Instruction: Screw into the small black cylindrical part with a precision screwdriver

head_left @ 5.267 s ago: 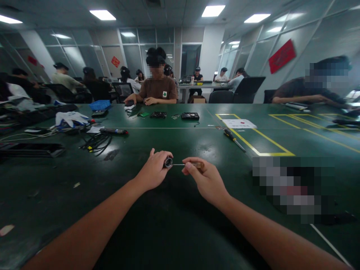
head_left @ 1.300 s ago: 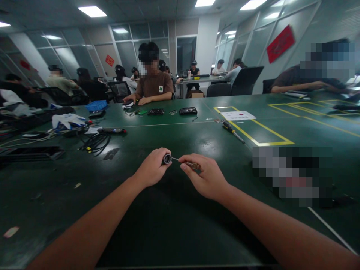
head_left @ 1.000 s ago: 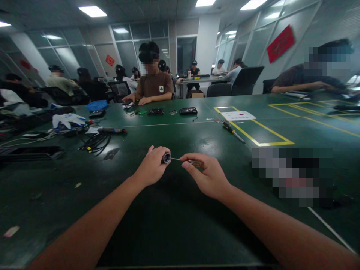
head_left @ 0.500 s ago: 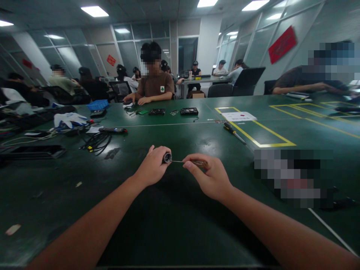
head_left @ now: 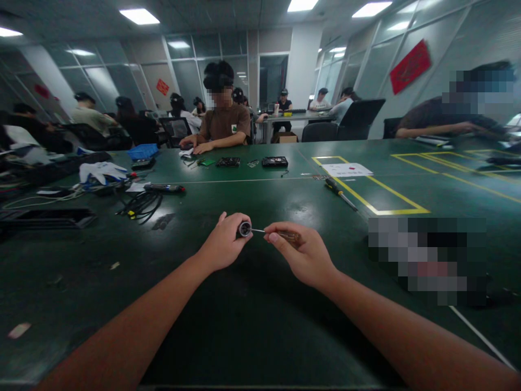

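My left hand (head_left: 225,240) is closed round a small dark cylindrical part (head_left: 245,229), whose round open end with a pale rim faces me. Most of that part is hidden by my fingers. In my right hand (head_left: 303,255) I grip a screwdriver (head_left: 290,237) by its brownish see-through handle. Its thin metal shaft points left and its tip meets the rim of the cylindrical part; whether it reaches inside I cannot tell. Both hands are held above the green table (head_left: 252,336).
A yellow-and-black screwdriver (head_left: 340,193) lies to the right, near a white paper sheet (head_left: 347,169). On the left are a coiled black cable (head_left: 142,206), white gloves (head_left: 102,172) and a blue basket (head_left: 141,151). A co-worker (head_left: 223,119) sits opposite, behind black drive-like boxes (head_left: 274,162).
The cylindrical part has turned slightly, so its open end shows more fully. The visible shaft between it and my right fingers looks a little shorter.
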{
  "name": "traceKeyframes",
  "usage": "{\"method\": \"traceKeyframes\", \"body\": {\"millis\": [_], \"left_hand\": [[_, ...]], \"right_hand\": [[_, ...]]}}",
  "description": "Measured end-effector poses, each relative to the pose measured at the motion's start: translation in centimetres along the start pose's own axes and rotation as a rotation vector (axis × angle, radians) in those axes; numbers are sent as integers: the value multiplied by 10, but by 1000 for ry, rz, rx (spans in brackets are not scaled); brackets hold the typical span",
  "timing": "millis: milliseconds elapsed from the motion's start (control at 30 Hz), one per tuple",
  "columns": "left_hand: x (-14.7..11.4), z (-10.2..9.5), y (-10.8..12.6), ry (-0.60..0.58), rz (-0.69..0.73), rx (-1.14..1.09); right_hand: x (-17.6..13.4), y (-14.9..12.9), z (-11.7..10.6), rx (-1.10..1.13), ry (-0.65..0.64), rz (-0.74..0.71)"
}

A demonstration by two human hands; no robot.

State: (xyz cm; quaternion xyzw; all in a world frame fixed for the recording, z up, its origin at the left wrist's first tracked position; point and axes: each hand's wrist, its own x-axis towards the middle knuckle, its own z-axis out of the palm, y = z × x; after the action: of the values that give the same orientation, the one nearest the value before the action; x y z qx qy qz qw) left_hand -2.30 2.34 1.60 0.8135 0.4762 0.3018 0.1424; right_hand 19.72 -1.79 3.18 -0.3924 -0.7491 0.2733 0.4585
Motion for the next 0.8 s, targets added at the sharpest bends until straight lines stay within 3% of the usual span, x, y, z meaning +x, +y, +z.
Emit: {"method": "traceKeyframes", "body": {"millis": [300,567,800], "left_hand": [[0,1,-4,29,44,9],[2,-1,-9,74,96,41],[2,-1,-7,84,79,51]], "right_hand": [[0,0,3,62,10,39],[11,12,5,690,44,300],[6,5,4,490,56,220]]}}
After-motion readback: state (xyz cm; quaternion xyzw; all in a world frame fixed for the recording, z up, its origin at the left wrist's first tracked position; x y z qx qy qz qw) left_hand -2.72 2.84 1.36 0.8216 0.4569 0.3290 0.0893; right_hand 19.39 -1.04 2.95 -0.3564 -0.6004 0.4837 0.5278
